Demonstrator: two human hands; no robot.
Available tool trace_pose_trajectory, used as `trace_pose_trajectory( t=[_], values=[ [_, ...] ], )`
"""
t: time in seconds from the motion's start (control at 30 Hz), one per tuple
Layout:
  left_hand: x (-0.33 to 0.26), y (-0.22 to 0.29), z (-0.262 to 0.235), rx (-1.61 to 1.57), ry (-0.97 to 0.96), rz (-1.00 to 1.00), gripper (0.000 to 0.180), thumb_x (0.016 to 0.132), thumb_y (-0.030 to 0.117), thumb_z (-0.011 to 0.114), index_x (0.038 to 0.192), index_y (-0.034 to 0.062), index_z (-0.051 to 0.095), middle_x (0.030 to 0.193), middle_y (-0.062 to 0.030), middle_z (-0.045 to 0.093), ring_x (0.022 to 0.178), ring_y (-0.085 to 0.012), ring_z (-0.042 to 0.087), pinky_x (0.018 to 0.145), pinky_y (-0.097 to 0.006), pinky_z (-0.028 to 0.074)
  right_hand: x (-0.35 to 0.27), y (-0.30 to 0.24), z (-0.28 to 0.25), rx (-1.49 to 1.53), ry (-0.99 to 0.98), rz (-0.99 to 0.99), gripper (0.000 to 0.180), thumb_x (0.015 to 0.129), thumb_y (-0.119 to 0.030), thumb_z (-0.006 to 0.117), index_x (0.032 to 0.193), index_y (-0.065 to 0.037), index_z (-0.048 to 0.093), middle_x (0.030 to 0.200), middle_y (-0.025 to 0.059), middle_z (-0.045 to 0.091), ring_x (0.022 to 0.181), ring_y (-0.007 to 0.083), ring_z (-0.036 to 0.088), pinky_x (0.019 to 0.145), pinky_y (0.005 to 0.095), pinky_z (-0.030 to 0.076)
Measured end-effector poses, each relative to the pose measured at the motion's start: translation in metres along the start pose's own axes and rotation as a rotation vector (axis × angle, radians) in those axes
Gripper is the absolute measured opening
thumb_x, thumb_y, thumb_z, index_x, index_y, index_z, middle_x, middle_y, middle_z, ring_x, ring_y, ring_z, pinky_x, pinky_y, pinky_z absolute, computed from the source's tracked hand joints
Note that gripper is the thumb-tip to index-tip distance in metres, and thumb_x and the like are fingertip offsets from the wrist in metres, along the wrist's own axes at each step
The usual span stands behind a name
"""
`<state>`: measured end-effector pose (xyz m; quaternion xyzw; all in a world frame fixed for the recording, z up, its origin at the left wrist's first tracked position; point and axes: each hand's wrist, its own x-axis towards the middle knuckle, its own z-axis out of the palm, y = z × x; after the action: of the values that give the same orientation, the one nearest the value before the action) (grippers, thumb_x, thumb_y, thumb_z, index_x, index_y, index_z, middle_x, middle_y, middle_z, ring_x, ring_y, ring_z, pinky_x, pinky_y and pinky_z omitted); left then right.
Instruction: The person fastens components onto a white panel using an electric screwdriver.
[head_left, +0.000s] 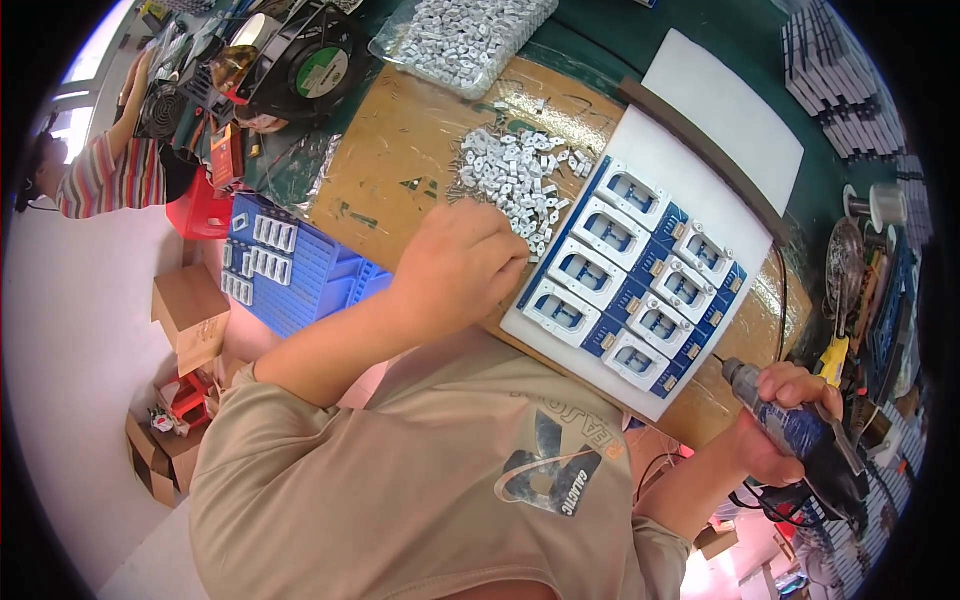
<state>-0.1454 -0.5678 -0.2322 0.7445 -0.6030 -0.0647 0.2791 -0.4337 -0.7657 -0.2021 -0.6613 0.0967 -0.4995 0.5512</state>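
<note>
The left hand [455, 262] hung by the lower edge of a pile of small white plastic parts [505, 168], fingers curled together; whether it gripped anything could not be told. The right hand [760, 445] was wrapped around an electric screwdriver [795, 428], its bit beside the right edge of a white foam pad [690, 165]. On that pad lay blue circuit boards [618, 322] carrying 8 white frames [592, 222] in 2 rows.

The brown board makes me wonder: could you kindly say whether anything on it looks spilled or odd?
Small white parts lie in a loose heap on the brown board, looking spilled beside the neat rows of white-framed modules, though possibly deliberate. Nothing looks clearly damaged.
</note>
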Motion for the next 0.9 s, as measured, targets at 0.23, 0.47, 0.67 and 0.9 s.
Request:
trace_pose_trajectory(
  t=[0.23, 0.47, 0.67, 0.9],
  values=[
    [-0.0006, 0.0044, -0.0047, 0.030, -0.044, 0.008, 0.014, 0.071, 0.009, 0.067, 0.084, 0.0119, 0.066, 0.079, -0.0024, 0.055, 0.075, -0.0225, 0.055, 0.066, -0.035, 0.040, 0.0001, 0.0040, -0.0007, -0.014, 0.006, -0.034, 0.086, 0.079, -0.067, 0.057, 0.129, 0.000, 0.039, 0.086, 0.0115, 0.053, 0.066, 0.0219, 0.053, 0.057, 0.0337, 0.045],
    [-0.0020, 0.0010, -0.0008, 0.025, -0.010, 0.062, 0.016, 0.070, 0.012, 0.069, 0.086, 0.0125, 0.068, 0.079, -0.0018, 0.055, 0.075, -0.0213, 0.054, 0.066, -0.034, 0.039, -0.0003, 0.0047, 0.0010, -0.013, -0.008, -0.028, 0.087, 0.078, -0.068, 0.058, 0.129, 0.000, 0.039, 0.087, 0.0116, 0.054, 0.067, 0.0218, 0.053, 0.057, 0.0337, 0.045],
    [-0.0048, -0.0013, -0.0082, 0.000, 0.003, 0.019, 0.019, 0.070, 0.013, 0.070, 0.090, 0.0121, 0.069, 0.079, -0.0027, 0.055, 0.075, -0.0226, 0.054, 0.066, -0.035, 0.040, -0.0022, 0.0034, 0.0000, -0.017, 0.034, -0.011, 0.088, 0.076, -0.068, 0.060, 0.128, 0.000, 0.040, 0.087, 0.0115, 0.053, 0.067, 0.0223, 0.052, 0.057, 0.0337, 0.044],
    [-0.0070, -0.0001, -0.0050, 0.000, -0.010, -0.015, 0.021, 0.070, 0.011, 0.071, 0.091, 0.0113, 0.069, 0.080, -0.0038, 0.056, 0.077, -0.0236, 0.055, 0.067, -0.035, 0.041, -0.0006, 0.0031, -0.0009, 0.012, 0.016, 0.011, 0.087, 0.076, -0.067, 0.061, 0.129, -0.001, 0.040, 0.087, 0.0118, 0.053, 0.068, 0.0225, 0.052, 0.058, 0.0341, 0.044]
  ],
)
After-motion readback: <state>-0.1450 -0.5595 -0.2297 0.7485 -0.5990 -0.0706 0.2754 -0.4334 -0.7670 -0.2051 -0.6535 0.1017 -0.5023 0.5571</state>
